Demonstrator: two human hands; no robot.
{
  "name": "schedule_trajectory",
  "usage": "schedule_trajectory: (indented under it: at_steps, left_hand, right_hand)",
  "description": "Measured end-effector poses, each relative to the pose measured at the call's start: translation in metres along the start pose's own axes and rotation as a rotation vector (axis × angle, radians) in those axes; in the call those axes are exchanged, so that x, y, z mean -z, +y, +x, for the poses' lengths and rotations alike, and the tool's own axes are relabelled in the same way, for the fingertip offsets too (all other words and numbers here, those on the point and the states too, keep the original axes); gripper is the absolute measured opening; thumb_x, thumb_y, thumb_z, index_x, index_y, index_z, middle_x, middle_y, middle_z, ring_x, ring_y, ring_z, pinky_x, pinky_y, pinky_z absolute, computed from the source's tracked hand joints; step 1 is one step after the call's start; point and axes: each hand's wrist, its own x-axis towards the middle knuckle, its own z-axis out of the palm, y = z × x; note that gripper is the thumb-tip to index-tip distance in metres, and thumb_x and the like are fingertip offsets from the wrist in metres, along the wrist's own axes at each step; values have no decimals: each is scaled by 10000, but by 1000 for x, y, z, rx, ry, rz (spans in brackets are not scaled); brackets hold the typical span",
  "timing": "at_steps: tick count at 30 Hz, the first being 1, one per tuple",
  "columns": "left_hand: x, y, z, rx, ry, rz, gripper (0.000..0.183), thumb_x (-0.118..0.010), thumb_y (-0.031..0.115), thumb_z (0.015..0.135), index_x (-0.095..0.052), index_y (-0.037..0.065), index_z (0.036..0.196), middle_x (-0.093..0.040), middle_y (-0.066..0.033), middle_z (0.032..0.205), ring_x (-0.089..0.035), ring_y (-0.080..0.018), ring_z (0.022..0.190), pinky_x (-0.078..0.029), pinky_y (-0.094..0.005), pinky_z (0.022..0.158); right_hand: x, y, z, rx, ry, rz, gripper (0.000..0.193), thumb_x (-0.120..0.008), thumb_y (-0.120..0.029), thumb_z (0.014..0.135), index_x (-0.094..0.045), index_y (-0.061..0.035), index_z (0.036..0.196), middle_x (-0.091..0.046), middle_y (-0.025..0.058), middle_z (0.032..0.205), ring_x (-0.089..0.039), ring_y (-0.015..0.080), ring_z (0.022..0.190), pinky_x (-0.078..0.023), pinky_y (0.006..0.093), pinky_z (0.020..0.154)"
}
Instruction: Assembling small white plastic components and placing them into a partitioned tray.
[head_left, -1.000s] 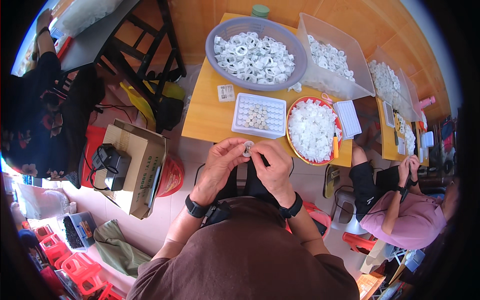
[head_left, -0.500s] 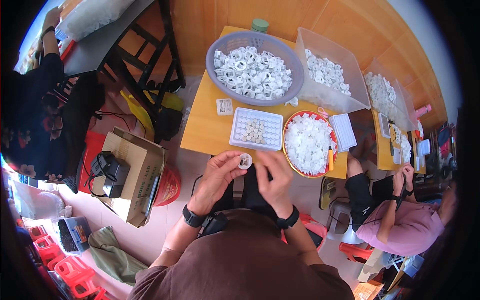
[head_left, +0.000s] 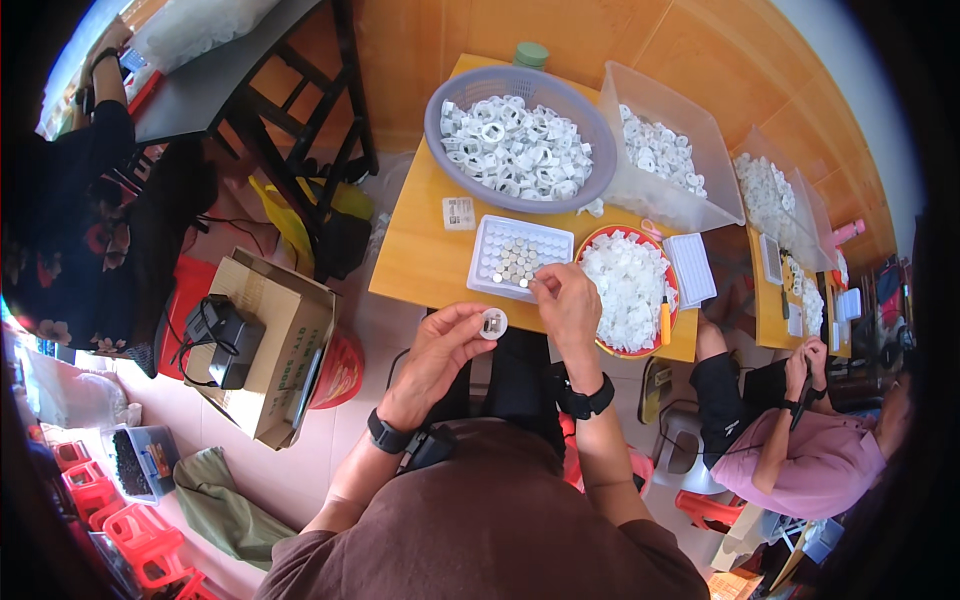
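My left hand point(head_left: 435, 358) pinches a small round white plastic housing point(head_left: 493, 323) with its open face up and a bit of metal inside. My right hand point(head_left: 568, 308) is at the near right edge of a white plastic tray point(head_left: 553, 241), thumb and finger pressed together. What these fingertips hold, if anything, is hidden. Several silver button cells point(head_left: 516, 257) lie in the tray's middle, one right beside those fingertips. Right of that hand stands a red-rimmed round dish point(head_left: 602, 345) heaped with small translucent white pieces point(head_left: 625, 285).
A grey-purple basket point(head_left: 437, 150) of white ring-shaped parts and a clear bin point(head_left: 690, 205) stand at the table's back. A yellow-handled tool point(head_left: 665, 322) lies on the dish. A co-worker in pink point(head_left: 800, 445) sits at right; a cardboard box point(head_left: 285, 350) stands at left.
My right hand has moved forward from beside the white housing to the tray's near right edge, and its fingers have come together. My left hand still holds the housing.
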Motion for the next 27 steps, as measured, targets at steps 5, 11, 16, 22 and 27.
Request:
schedule_trajectory:
  at_steps: [5, 11, 16, 22, 27]
  left_hand:
    - [2, -1, -1, 4, -17, -12, 201, -561, 104, 869, -570, 9, 1046, -612, -69, 974, -602, -134, 871, -527, -264, 752]
    - [2, -2, -1, 20, -11, -13, 198, -554, 106, 874, -571, 11, 1047, -611, -68, 974, -598, -133, 872, -519, -268, 757]
    - [2, 0, 0, 20, 2, -30, 202, -565, 107, 868, -582, 4, 1040, -613, -68, 967, -601, -126, 845, -525, -254, 739]
    - [-1, -2, 2, 15, -8, -31, 202, -568, 103, 865, -583, 1, 1038, -615, -67, 964, -601, -123, 852, -521, -247, 741]
    - [-2, -3, 2, -10, -15, 7, 191, -572, 102, 862, -591, 8, 1028, -621, -64, 957, -598, -118, 850, -515, -247, 745]
  right_hand:
    - [-4, 2, 1, 91, 18, -28, 82, -643, -31, 689, -568, -33, 722, -550, 104, 699, -563, 286, 699, -439, 382, 637]
    - [-9, 9, 3, 199, 89, 0, 65, -606, 16, 697, -554, -8, 728, -556, 124, 701, -564, 289, 676, -446, 377, 621]
    - [14, -8, -9, -15, -15, 333, 59, -606, 19, 707, -581, 0, 756, -577, 93, 706, -569, 189, 627, -451, 285, 589]
    - [18, -37, -40, 288, -38, 403, 95, -610, 63, 711, -570, 13, 782, -574, 73, 745, -547, 136, 649, -440, 250, 593]
    - [9, -33, -44, 475, 43, 286, 163, -608, 89, 663, -555, -3, 787, -563, 111, 769, -544, 260, 661, -457, 333, 586]
